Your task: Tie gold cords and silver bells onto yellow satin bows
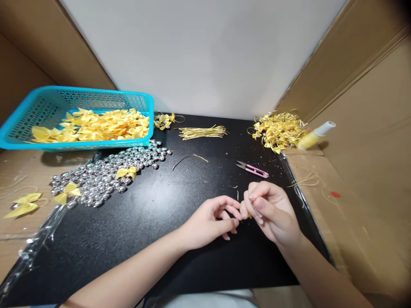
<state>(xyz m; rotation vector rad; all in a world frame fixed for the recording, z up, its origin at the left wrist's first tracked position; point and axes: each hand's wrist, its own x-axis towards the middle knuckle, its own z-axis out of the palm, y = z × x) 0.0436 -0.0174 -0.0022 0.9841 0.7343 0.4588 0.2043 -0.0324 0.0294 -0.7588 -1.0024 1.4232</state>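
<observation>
As I follow along through the head view, the two hands meet near the front of the black tabletop [154,248]. The right hand [271,211] has its fingers curled in, thumb against the index finger; the left hand [213,222] is loosely bent, fingertips meeting the right's. One yellow fleck [249,215] shows under the right fingers, mostly hidden, and I can't tell whether either hand grips it. Just beyond lies one pair of pink snips [252,169]; farther left, one loose gold strand [191,157], with one bundle of gold ties [203,132] behind it. I count two yellow bows [127,172] on the silver beads [99,179], which are too many to count, and one looped bow [25,205] at far left. A teal basket [153,112] of bows, a heap of corded bows [279,130] and one yellow-and-white tube [316,135] stand clear of the hands.
</observation>
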